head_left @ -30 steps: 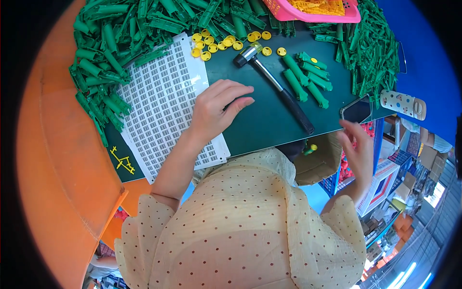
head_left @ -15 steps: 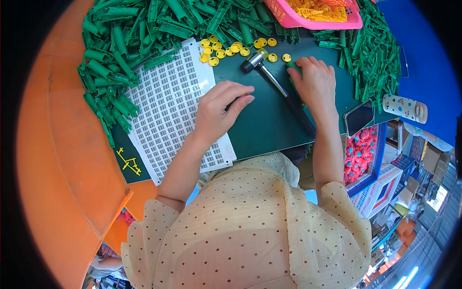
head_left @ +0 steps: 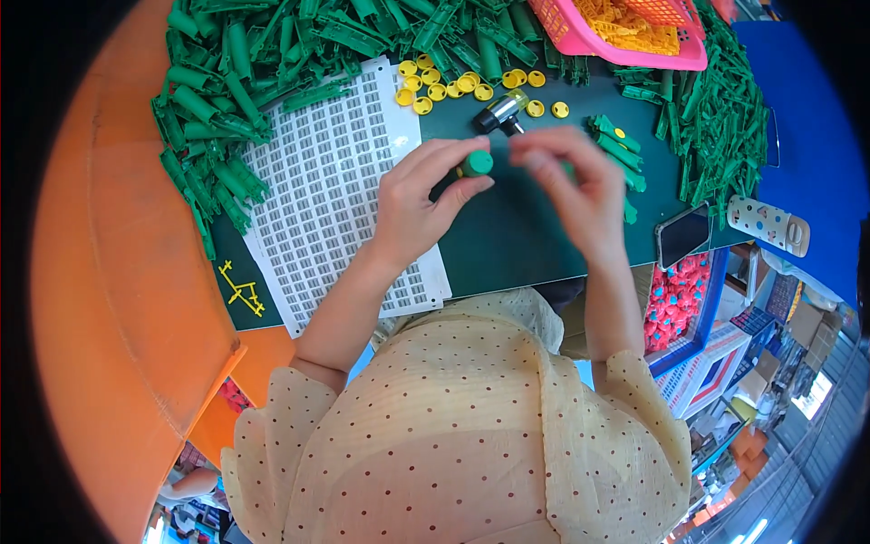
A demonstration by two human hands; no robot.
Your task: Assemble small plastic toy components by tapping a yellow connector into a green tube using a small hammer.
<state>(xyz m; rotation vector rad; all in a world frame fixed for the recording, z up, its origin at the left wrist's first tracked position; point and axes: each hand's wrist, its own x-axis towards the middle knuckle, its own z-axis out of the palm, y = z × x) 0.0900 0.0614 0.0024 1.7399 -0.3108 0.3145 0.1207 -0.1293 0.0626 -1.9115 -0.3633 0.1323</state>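
My left hand (head_left: pixel 419 195) is closed, with a green cylindrical plastic part (head_left: pixel 477 163) pinched between thumb and fingers; the part's round end points toward my right hand. Smeared by motion, my right hand (head_left: pixel 580 190) hovers just right of that part; whether its fingers hold anything cannot be made out. Behind the right hand lies a hammer (head_left: pixel 500 111) with a black-and-yellowish head, its handle mostly hidden. Round yellow caps (head_left: pixel 466 83) are scattered beyond the hands. Several green parts (head_left: pixel 618 156) lie right of my right hand, one with a yellow disc on it.
Green plastic parts (head_left: pixel 272 63) are heaped at the far left, more (head_left: pixel 716 118) at the right. A pink basket (head_left: pixel 580 41) of yellow pieces stands at the back. Printed label sheets (head_left: pixel 313 181), a yellow sprue (head_left: pixel 241 290), a phone (head_left: pixel 683 236) and a patterned bottle (head_left: pixel 768 225) surround the work area.
A green cylindrical part now shows in my left hand, where none was visible before. My right hand has moved inward toward it, uncovering green parts on the table. The view has shifted slightly.
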